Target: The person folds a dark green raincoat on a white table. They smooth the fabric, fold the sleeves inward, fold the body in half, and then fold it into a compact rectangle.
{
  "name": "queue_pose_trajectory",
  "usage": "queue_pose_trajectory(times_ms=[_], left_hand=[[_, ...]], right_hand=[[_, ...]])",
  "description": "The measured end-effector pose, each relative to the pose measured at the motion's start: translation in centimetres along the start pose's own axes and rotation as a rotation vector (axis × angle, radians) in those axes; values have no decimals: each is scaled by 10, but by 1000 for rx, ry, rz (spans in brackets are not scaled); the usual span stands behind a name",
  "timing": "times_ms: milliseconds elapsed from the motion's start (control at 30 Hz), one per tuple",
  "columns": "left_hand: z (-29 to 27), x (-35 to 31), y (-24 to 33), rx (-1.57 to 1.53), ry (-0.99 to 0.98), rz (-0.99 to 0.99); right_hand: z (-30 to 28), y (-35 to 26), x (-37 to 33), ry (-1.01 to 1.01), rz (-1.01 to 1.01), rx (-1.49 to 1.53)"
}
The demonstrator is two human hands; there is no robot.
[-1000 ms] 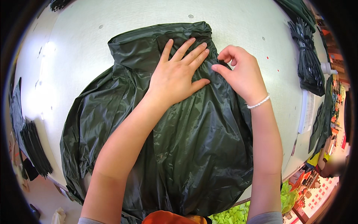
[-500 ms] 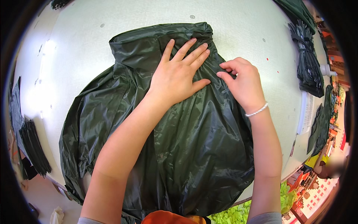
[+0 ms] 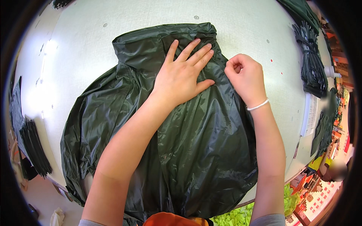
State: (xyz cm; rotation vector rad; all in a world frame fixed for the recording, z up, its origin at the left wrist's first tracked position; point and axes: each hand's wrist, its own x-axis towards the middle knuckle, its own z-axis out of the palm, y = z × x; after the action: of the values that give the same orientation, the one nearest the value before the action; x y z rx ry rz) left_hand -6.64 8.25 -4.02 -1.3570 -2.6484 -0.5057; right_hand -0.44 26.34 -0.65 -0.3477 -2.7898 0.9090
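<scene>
Left fingers (image 3: 190,50) spread over green fabric (image 3: 203,132); right fingers (image 3: 239,58) pinched; black bundle (image 3: 312,62) far right.

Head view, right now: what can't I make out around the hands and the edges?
All in the head view:
- Dark green fabric under the left hand: covered by its palm and fingers.
- Whether the right hand pinches fabric: its curled fingers hide the contact.
- Dark bundle, top left: cut off by the picture's edge.
- Person at right: blurred.

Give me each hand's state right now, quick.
Left hand: open, spread flat on the dark green garment.
Right hand: closed in a pinch at the garment's edge; can't tell if it's gripping any.
</scene>
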Motion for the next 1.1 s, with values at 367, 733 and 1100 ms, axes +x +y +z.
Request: queue_pose_trajectory(times_ms=[367,733,1100], left_hand=[[1,-1,0,-1,1,-7],[1,0,0,16,-17,-3],[-7,5,8,245,-125,-31]], right_hand=[[-21,17,25,-487,548,974],[-21,24,27,-181,545,948],[-227,303,-207,837,655,-569]])
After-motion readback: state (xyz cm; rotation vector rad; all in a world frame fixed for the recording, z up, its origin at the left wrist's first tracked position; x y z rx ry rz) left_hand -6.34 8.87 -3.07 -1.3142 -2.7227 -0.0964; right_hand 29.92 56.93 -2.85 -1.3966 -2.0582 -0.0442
